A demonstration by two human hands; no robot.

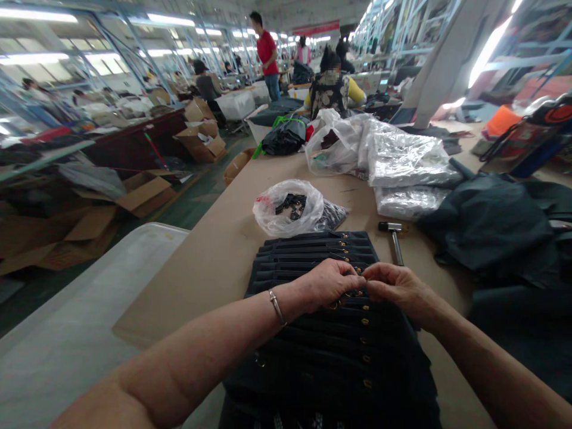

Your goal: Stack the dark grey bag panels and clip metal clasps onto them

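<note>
Dark fabric pieces (308, 345) lie overlapped in rows on the tabletop, with zippers across them and a column of small gold-coloured metal parts (365, 322). Above this column, my left hand (333, 283) and my right hand (393, 286) meet, fingertips nearly touching. Each hand is closed in a pinch; whatever is between the fingers is too small and covered to make out. Beyond the rows sits an open clear plastic bag (313, 223) with small black pieces (292, 205) inside. A small hammer (395, 243) rests to the right of the rows.
Plastic-wrapped packs (402, 158) are stacked at the table's far side. Dark cloth (496, 226) is heaped along the right. A white surface (89, 333) borders the table (196, 268) on the left. Cardboard boxes (147, 193) stand on the floor; several people are farther off.
</note>
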